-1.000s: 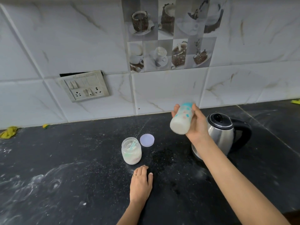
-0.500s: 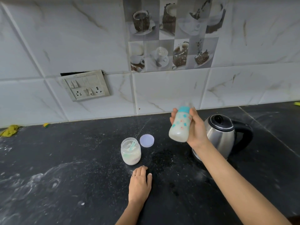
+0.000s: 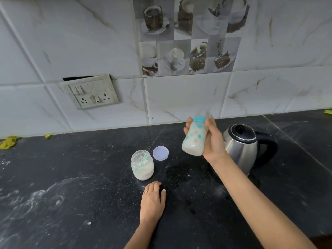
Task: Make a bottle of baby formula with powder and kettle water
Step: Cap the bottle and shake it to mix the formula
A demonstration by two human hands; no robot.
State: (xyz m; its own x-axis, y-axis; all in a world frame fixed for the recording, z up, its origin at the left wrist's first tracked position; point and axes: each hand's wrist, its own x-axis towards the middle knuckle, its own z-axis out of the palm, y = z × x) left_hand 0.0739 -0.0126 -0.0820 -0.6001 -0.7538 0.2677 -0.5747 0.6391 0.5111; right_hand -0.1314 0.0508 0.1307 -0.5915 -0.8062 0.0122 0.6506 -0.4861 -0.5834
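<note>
My right hand [image 3: 212,139] grips a baby bottle [image 3: 195,139] above the black counter, left of the kettle. The bottle has a teal collar, a printed body and milky white liquid inside; it leans a little to the right, and its teat end is blurred. A steel kettle [image 3: 241,147] with a black lid and handle stands behind my right wrist. An open jar of white powder [image 3: 142,167] with a teal scoop inside stands at centre, its pale lilac lid [image 3: 160,153] lying flat just behind it. My left hand [image 3: 152,201] rests palm down on the counter in front of the jar, holding nothing.
The black stone counter [image 3: 71,194] carries white powder smears at the left. A tiled wall with a socket plate [image 3: 91,91] rises behind. Yellow scraps [image 3: 8,141] lie at the far left by the wall and another bit at the far right edge.
The bottle in my right hand has shifted slightly down and tipped from frame to frame. My left hand, the jar, lid and kettle have stayed put.
</note>
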